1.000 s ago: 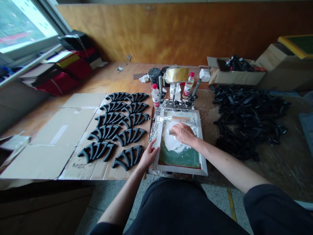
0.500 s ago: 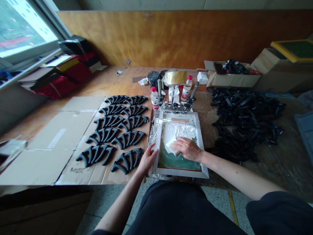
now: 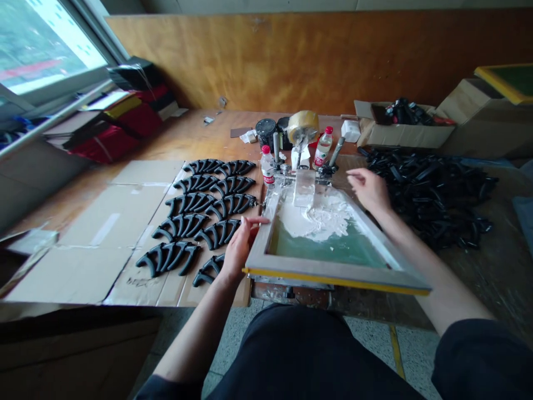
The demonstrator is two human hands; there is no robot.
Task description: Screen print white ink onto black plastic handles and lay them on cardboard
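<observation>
A silver screen-printing frame [image 3: 333,265] with green mesh is tilted up at its near edge in front of me. White paste [image 3: 328,216] covers the far half of the mesh. A pale squeegee [image 3: 305,189] leans there, touched by neither hand. My left hand [image 3: 241,244] is at the frame's left rail, index finger stretched towards it; its other fingers are partly hidden. Right of the frame, my right hand [image 3: 370,189] hovers with loosely bent fingers and nothing visible in them. Black curved handles [image 3: 170,258] lie in fanned rows on cardboard at the left.
A heap of black parts [image 3: 433,189] covers the table's right side. Behind the frame stand metal clamps, a tape roll [image 3: 303,126], two red-capped bottles [image 3: 323,147] and dark jars [image 3: 265,133]. An open carton [image 3: 412,136] sits at the back right.
The frame's near edge has risen. My right hand has left the squeegee and moved right, off the mesh. The squeegee now rests farther back. My left hand has shifted slightly left and up.
</observation>
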